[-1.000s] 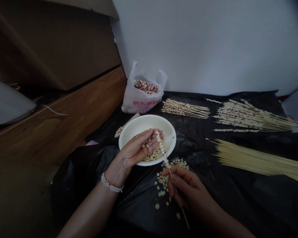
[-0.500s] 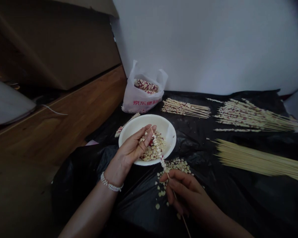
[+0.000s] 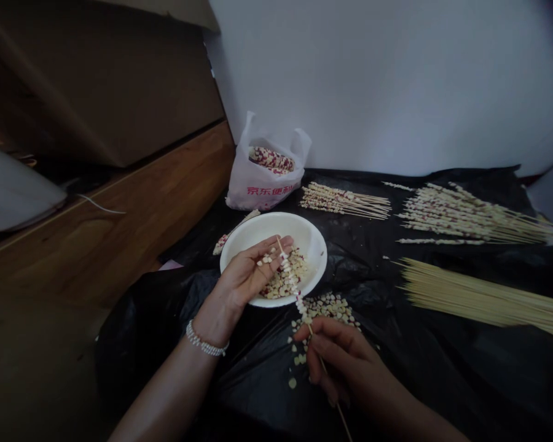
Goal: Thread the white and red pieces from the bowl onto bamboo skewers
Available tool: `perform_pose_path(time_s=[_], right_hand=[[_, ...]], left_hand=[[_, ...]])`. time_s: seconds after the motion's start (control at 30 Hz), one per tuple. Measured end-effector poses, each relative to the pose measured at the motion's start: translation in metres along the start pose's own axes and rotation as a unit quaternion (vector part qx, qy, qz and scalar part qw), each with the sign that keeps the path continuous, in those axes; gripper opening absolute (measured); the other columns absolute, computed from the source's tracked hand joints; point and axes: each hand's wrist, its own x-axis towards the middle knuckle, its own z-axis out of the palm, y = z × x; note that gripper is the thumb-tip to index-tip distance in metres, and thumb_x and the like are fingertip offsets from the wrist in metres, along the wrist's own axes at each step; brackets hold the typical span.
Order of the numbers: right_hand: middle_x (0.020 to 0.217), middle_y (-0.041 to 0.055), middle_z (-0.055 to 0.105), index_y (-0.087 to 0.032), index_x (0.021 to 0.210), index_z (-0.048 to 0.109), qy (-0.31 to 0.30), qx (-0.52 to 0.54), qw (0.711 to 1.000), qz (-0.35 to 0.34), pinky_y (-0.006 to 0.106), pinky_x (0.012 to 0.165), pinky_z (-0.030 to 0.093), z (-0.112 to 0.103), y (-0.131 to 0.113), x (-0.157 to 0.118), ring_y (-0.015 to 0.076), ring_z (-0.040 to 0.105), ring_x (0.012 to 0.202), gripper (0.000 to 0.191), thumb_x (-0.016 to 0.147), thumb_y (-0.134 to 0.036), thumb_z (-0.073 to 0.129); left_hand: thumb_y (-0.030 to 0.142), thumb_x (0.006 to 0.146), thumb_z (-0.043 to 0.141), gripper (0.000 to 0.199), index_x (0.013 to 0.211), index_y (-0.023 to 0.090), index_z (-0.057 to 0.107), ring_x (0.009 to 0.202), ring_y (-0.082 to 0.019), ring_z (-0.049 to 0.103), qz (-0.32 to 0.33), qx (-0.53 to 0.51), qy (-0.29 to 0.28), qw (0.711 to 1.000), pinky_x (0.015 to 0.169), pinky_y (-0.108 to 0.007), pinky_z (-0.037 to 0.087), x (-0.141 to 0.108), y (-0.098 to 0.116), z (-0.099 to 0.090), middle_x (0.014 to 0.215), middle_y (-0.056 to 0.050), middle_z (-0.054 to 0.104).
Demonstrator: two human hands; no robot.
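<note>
Now | right hand (image 3: 336,359) pinches skewer (image 3: 299,301) | left hand (image 3: 249,276) cups kernels (image 3: 267,261) at tip

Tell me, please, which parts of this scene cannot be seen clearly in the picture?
- Skewer lower end: head view, cut off by the bottom edge.
- Right hand grip: fingers cover the stick.
- Left hand fingertips: too small to tell which kernel they pinch.
- Plastic bag contents: mostly hidden by its wall.
</note>
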Motion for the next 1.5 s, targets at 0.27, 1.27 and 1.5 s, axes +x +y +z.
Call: perform_pose_path(time_s=[0.27, 1.27, 1.5], right_hand=[[0.06, -0.0045, 0.063, -0.019, 0.099, 0.07, 0.005, -0.011, 1.0, 0.007, 0.014, 0.035, 0.023, 0.001, 0.0, 0.001, 0.0022, 0.043, 0.037, 0.024, 0.094, -0.041, 0.063], [0.059, -0.0047, 0.064, -0.018, 0.098, 0.069, 0.005, -0.005, 1.0, 0.007, 0.013, 0.033, 0.025, 0.001, 0.003, 0.002, 0.002, 0.045, 0.036, 0.022, 0.094, -0.039, 0.063], [0.058, -0.0056, 0.063, -0.019, 0.098, 0.069, -0.007, 0.01, 1.0, 0.009, 0.013, 0.033, 0.024, 0.001, 0.005, 0.002, 0.0018, 0.043, 0.034, 0.02, 0.095, -0.037, 0.062]], left_hand=[[0.017, 0.1, 0.041, 0.037, 0.134, 0.008, 0.054, 0.077, -0.016, 0.074, 0.018, -0.031, -0.005, 0.999, 0.062, -0.019, 0.06, 0.001, 0.0, -0.004, 0.103, -0.015, 0.075], [-0.004, 0.09, 0.047, 0.042, 0.13, 0.007, 0.057, 0.096, -0.02, 0.074, 0.04, -0.019, -0.006, 0.999, 0.067, -0.017, 0.061, -0.003, -0.002, -0.001, 0.117, -0.018, 0.072], [-0.001, 0.084, 0.063, 0.028, 0.108, 0.011, 0.071, 0.093, -0.017, 0.074, 0.074, 0.033, -0.024, 0.996, 0.069, -0.015, 0.059, 0.001, -0.006, -0.008, 0.112, -0.013, 0.074]])
